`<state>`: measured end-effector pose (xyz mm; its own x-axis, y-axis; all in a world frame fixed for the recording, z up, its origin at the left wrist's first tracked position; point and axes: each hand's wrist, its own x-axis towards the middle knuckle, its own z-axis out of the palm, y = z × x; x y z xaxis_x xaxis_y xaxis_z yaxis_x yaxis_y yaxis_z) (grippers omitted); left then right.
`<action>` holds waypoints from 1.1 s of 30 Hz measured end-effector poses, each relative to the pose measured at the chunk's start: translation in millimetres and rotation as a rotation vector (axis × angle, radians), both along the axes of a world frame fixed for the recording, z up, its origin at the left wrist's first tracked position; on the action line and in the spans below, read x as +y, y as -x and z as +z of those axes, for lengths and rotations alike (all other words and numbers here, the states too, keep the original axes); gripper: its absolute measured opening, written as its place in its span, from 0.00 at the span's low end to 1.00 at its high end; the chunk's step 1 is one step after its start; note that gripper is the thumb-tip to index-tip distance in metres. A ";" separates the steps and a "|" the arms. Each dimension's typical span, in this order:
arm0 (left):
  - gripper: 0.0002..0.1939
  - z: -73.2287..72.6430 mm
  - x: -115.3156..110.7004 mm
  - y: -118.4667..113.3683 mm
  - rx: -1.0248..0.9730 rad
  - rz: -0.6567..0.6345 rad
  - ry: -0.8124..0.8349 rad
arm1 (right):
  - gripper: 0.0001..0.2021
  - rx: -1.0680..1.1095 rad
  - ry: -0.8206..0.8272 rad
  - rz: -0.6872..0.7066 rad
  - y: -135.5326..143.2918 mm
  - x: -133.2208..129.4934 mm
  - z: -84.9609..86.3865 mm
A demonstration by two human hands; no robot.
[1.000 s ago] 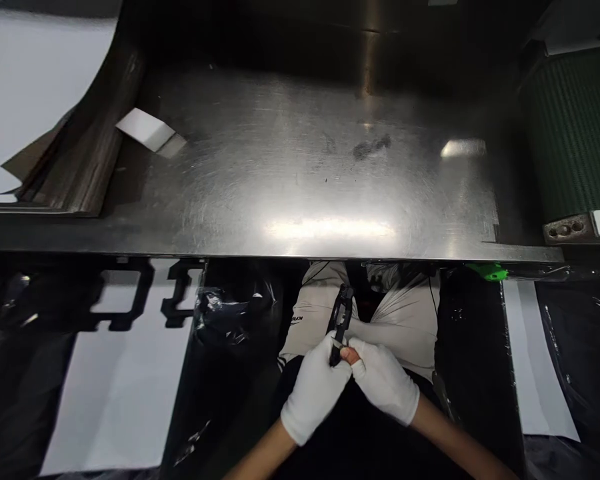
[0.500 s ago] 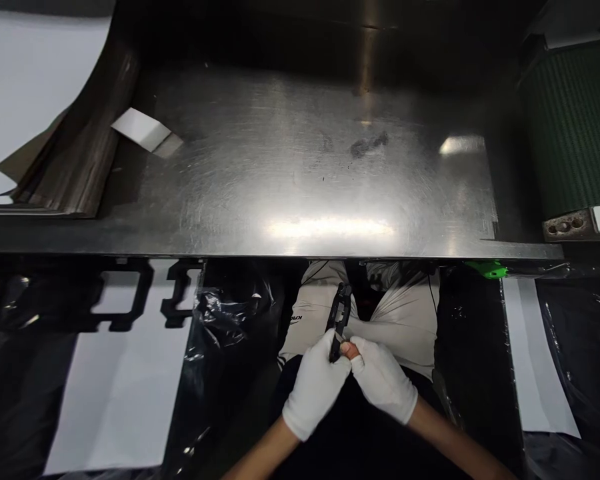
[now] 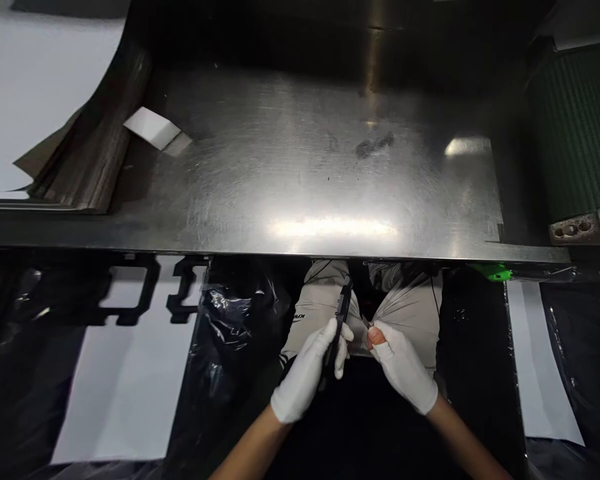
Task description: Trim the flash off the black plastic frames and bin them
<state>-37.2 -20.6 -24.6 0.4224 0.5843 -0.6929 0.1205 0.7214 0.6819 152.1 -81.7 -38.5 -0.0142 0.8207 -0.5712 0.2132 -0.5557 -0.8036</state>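
Observation:
My left hand (image 3: 304, 373), in a white glove, is closed around a long, narrow black plastic part (image 3: 345, 301). The part is tilted upright above my lap, its lower end partly covered by my fingers. To its right, my right hand (image 3: 406, 365) wears a white glove with bare fingertips showing. Its thumb and finger pinch a small, thin blade (image 3: 365, 321) whose tip points up and left. A gap separates the blade from the black part. Most of the blade is hidden in my fingers.
Ahead is a scratched metal table (image 3: 290, 167). A paper stack (image 3: 55, 87) and a small white block (image 3: 153, 128) sit at left; a green ribbed block (image 3: 580, 133) at right. Black frame-shaped parts (image 3: 147, 293) lie beside me on the left. Something bright green (image 3: 495, 271) is under the table edge.
My hands have moved apart: the left shifted slightly left with the black part, which has turned, and the right moved right with the blade, away from the part.

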 end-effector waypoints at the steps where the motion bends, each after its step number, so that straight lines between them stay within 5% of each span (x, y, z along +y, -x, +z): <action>1: 0.33 0.8 2.2 0.5 -0.027 0.014 0.046 | 0.28 0.012 0.001 -0.013 -2.2 -0.8 -0.9; 14: 0.23 -6.5 1.6 4.2 -0.159 0.031 0.089 | 0.30 0.094 0.024 -0.061 -2.3 -5.8 -5.2; 19: 0.34 -6.0 -2.5 7.1 -0.191 0.063 0.104 | 0.26 0.068 -0.020 -0.032 -2.3 -4.3 -2.9; 27: 0.37 4.8 -3.0 6.3 -0.216 -0.101 0.064 | 0.14 0.002 -0.145 0.035 -2.2 -5.9 10.0; 33: 0.24 4.1 -1.4 -0.6 -0.180 -0.117 0.096 | 0.21 -0.074 -0.213 0.153 1.8 -1.7 9.8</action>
